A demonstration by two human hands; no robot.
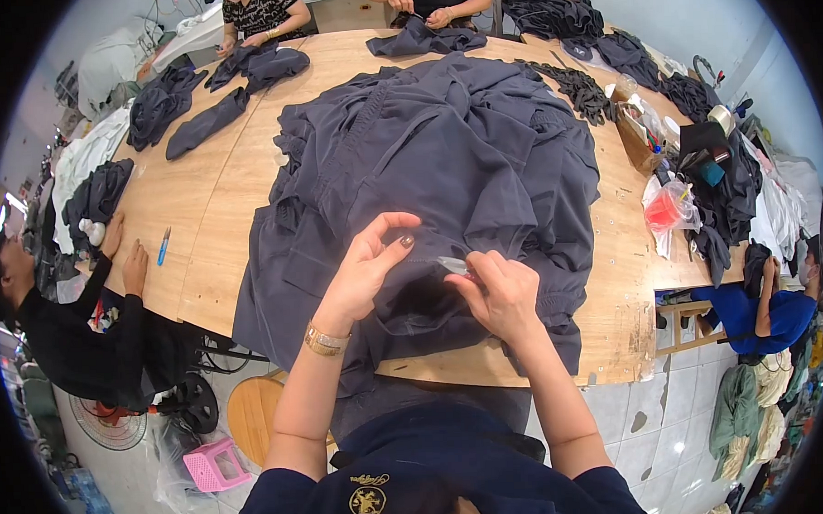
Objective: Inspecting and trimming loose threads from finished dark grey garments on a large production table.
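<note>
Dark garment heap [454, 165] on table [628, 349], right before person. Left hand [362, 272] on cloth, thumb and forefinger slightly apart; cannot tell if its grip pinches fabric. Right hand [499, 295]: closed grip around small silvery tool [453, 265], tip by cloth edge. Farther left, slim blue tool [164, 247]; farther right, clear bag [686, 202] around something red.

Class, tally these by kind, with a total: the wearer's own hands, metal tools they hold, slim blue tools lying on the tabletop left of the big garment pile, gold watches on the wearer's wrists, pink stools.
Hands: 2 (left hand, right hand)
Metal tool: 1
Blue tool: 1
Gold watch: 1
Pink stool: 1
Total: 6
</note>
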